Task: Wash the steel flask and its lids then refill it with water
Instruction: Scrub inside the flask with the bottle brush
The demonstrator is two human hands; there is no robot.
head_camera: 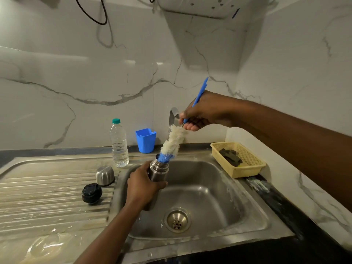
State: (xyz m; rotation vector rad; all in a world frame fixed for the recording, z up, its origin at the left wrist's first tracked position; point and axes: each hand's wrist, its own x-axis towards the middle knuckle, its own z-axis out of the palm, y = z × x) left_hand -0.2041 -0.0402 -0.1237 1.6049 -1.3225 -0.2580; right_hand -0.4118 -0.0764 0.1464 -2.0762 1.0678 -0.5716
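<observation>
Cylindrical steel flask (159, 169), uncapped, held tilted over the stainless steel sink (209, 187) for brushing.
Its body is gripped by the fingers (162, 184) of the left hand (142, 184); the right hand (202, 113) pinches the blue-handled white bottle brush (174, 141), tip in the mouth. Domed steel cap (105, 175) and round black stopper (91, 193) wait on the ribbed drainboard (47, 187). Flask midsection hidden by the hand; interior unseen.

The left hand (142, 184) wraps its fingers round the steel flask (157, 170), forearm reaching up from below. The right hand (203, 111), raised higher, grips the brush handle (201, 91).
</observation>
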